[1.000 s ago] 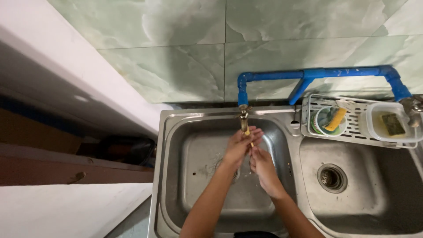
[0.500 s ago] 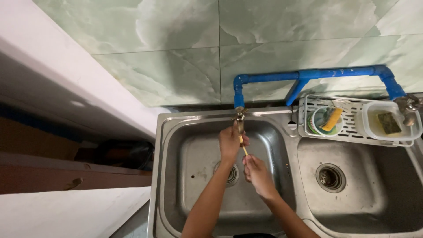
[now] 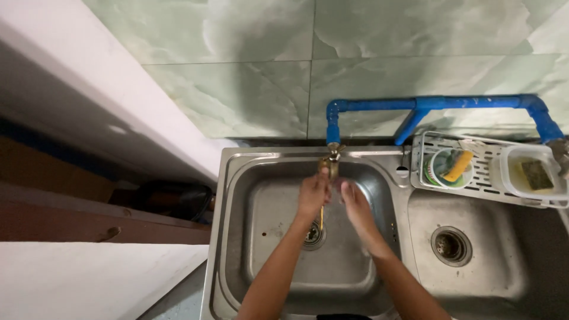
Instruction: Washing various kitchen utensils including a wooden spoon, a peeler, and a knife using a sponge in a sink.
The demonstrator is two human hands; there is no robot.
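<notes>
Both hands now meet under the brass tap (image 3: 330, 161) over the left sink basin (image 3: 261, 207): the left hand (image 3: 312, 192) has dropped from the spout, fingers loosely curled on nothing. The right hand (image 3: 355, 203) has risen beside it, fingers apart and empty, with the white drying rack (image 3: 486, 178) well off to the right.

We see open room in the right basin (image 3: 498, 278); the white rack (image 3: 486, 169) spans its back edge.

Home kitchen: steel double sink (image 3: 237, 195) w/ brass tap (image 3: 331, 161), green tiled wall (image 3: 249, 71), dish rack (image 3: 489, 188) w/ sponge
</notes>
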